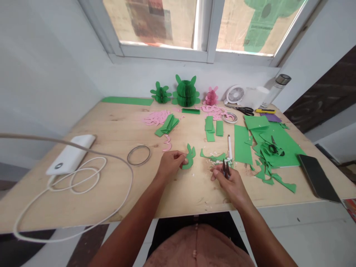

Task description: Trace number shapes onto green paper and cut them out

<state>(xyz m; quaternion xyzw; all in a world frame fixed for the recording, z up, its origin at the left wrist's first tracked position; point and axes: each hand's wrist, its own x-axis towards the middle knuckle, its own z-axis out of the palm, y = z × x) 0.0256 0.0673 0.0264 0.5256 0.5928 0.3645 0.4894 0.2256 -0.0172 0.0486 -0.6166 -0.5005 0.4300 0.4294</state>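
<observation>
From the head view, the left hand (pixel 172 162) has its fingers pinching a curved green paper cutout (pixel 189 162) over the near part of the counter (pixel 111 126); whether it touches the wood is unclear. The fingers of the right hand (pixel 230 182) curl around small scissors (pixel 226 170), blades pointing away from the person. Just beyond lie green scraps (pixel 221 157) and a white pen (pixel 229 147).
</observation>
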